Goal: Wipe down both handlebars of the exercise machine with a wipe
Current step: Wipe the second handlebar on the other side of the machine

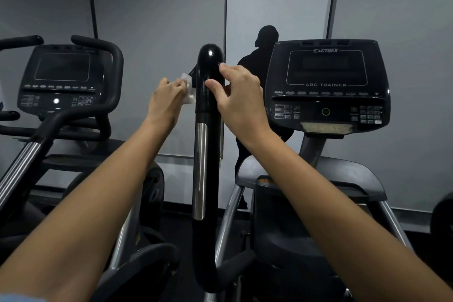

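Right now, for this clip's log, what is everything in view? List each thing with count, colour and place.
handlebar: one, black with a chrome section, upright at centre.
wipe: one, white, left of the handlebar's upper part.
Cybex Arc Trainer console: one, black, right.
second console: one, black, left, ringed by black handles.
wall panels: grey, behind the machines.
dark silhouette: one, on the panel behind the handlebar.
hands: left hand pinches the wipe; right hand has fingertips on the handlebar's upper part.
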Tool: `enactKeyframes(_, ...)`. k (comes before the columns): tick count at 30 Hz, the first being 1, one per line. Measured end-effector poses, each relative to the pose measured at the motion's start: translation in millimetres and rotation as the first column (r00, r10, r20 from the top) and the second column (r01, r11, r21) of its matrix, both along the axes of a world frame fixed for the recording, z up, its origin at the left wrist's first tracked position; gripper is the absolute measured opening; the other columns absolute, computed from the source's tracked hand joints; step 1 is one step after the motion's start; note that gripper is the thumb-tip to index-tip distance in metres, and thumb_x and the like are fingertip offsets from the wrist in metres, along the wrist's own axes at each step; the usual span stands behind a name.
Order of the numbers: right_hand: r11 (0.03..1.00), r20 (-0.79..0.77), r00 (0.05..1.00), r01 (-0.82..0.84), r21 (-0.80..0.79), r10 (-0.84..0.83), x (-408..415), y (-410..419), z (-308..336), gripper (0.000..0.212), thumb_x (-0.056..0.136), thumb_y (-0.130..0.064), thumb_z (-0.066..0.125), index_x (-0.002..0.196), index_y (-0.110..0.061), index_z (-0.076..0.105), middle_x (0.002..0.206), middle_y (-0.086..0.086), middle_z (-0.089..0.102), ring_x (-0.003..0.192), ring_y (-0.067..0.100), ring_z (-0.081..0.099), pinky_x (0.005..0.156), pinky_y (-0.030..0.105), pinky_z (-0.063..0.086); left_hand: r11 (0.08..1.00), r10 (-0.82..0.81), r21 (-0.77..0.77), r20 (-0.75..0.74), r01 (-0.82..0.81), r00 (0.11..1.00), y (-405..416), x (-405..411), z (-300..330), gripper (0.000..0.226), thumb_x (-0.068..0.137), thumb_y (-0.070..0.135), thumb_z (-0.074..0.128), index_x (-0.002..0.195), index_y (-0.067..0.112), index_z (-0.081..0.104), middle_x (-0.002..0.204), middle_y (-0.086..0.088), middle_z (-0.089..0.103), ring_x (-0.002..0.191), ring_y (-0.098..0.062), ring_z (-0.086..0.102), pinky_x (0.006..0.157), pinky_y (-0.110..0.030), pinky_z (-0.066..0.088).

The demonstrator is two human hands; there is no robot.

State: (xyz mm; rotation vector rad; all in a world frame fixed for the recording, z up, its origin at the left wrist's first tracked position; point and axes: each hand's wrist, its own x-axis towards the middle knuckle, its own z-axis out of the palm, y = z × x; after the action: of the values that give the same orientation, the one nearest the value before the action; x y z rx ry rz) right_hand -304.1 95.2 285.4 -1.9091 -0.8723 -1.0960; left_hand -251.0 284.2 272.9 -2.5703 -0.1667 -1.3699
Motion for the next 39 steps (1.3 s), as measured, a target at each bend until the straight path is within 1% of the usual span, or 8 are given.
enactKeyframes(8,1.0,0.005,1.0,-0.001,0.004,0.001,-1,0,0,0.033,0.093,-0.027,0.055,0.118,-0.007,0.059,0.104,0.005,0.062,0.086,0.017,0.058,0.072,0.018,0.031,0.998,0.055,-0.022,-0.043,-0.056,0.998,22,-31,-21,0.029,0.082,-0.016,0.055,0.109,-0.007,0.058,0.086,-0.025,0.064,0.077,-0.037,0.054,0.054,-0.038,0.041)
enactKeyframes(11,1.0,0.003,1.0,-0.002,0.008,0.002,-1,1,-1,0.032,0.093,-0.027,0.055,0.118,-0.007,0.06,0.101,0.005,0.062,0.086,0.018,0.057,0.073,0.021,0.032,0.998,-0.041,-0.041,0.056,0.044,0.998,15,-24,-6,0.016,0.087,0.003,0.058,0.1,-0.006,0.057,0.077,-0.025,0.063,0.071,-0.04,0.061,0.06,-0.045,0.051)
enactKeyframes(15,1.0,0.008,1.0,0.006,-0.001,-0.006,0,0,0,0.033,0.093,-0.027,0.055,0.118,-0.007,0.06,0.105,0.007,0.062,0.092,0.019,0.057,0.073,0.02,0.032,0.979,-0.193,-0.028,0.185,0.202,0.964,-14,-8,18,0.033,0.094,0.026,0.041,0.102,-0.001,0.058,0.077,-0.021,0.065,0.067,-0.038,0.063,0.063,-0.047,0.053)
enactKeyframes(19,1.0,0.013,1.0,0.006,0.001,-0.006,0,0,0,0.032,0.093,-0.027,0.055,0.116,-0.006,0.061,0.104,0.007,0.063,0.092,0.021,0.058,0.075,0.023,0.035,0.986,-0.164,-0.001,0.037,0.164,0.986,-23,0,10,0.017,0.093,0.001,0.048,0.108,-0.006,0.054,0.096,-0.023,0.063,0.078,-0.042,0.063,0.072,-0.05,0.053)
enactKeyframes(24,1.0,0.005,1.0,-0.009,0.007,0.009,-2,0,0,0.036,0.093,-0.027,0.055,0.123,-0.006,0.057,0.112,0.007,0.062,0.101,0.019,0.058,0.085,0.024,0.039,0.994,-0.035,0.104,-0.069,0.042,0.997,6,-13,-17,0.057,0.086,-0.012,0.05,0.14,-0.002,0.034,0.146,-0.017,0.036,0.127,-0.033,0.046,0.093,-0.045,0.047)
enactKeyframes(31,1.0,-0.002,1.0,-0.011,0.005,0.011,-2,1,-3,0.037,0.094,-0.027,0.053,0.125,-0.006,0.056,0.112,0.007,0.062,0.1,0.019,0.057,0.08,0.02,0.034,0.995,-0.097,0.002,0.097,0.097,0.991,19,-28,-19,0.037,0.083,-0.008,0.058,0.12,-0.005,0.053,0.094,-0.028,0.066,0.077,-0.044,0.065,0.066,-0.05,0.054)
enactKeyframes(36,1.0,0.007,1.0,0.008,0.0,-0.008,1,2,-2,0.038,0.094,-0.028,0.053,0.125,-0.008,0.055,0.109,0.007,0.062,0.093,0.019,0.058,0.075,0.02,0.033,0.967,-0.211,-0.111,0.156,0.229,0.965,-11,-6,29,0.025,0.091,0.02,0.045,0.101,0.0,0.057,0.078,-0.024,0.064,0.073,-0.042,0.061,0.069,-0.046,0.052)
enactKeyframes(39,1.0,0.004,1.0,0.005,0.003,-0.005,1,2,-1,0.037,0.094,-0.028,0.054,0.124,-0.006,0.056,0.11,0.007,0.061,0.093,0.021,0.059,0.074,0.022,0.034,0.972,-0.178,-0.138,0.085,0.188,0.98,-25,0,39,0.021,0.092,0.009,0.047,0.083,-0.006,0.059,0.08,-0.028,0.061,0.075,-0.044,0.058,0.071,-0.045,0.05)
